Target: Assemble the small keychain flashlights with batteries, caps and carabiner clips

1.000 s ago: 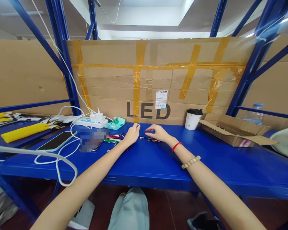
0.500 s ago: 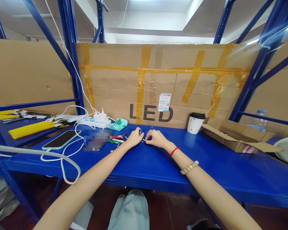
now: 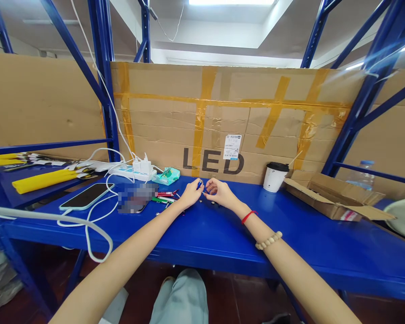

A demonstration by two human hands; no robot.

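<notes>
Above the middle of the counter (image 3: 222,243), a slim blue item, apparently a pen (image 3: 200,183), is gripped in the left hand (image 3: 191,193), fingers closed around it; most of it is covered. Right beside it the right hand (image 3: 219,191) is held with thumb and forefinger curled together toward the pen; whether anything is pinched there cannot be told, too small. Tiny loose bits (image 3: 213,202) are seen lying on the counter just below the hands.

Progress, as judged: the pen has been picked up and is being worked on with both hands, probably partway through; no finished result is shown. The bits below are left lying loose. Just left of the left hand, red pens (image 3: 167,194) and a green pen (image 3: 160,200) are left untouched; whether they are done or waiting cannot be told.

Farther left, a pixelated flat item (image 3: 131,198) is placed next to the pens, then a phone (image 3: 87,196) with a cable plugged in. Behind these are set a power strip (image 3: 121,172) and a green tissue pack (image 3: 168,176). On the right, well apart from the hands, a lidded cup (image 3: 276,178) is stood upright, with an opened cardboard box (image 3: 327,208) beside it.
</notes>
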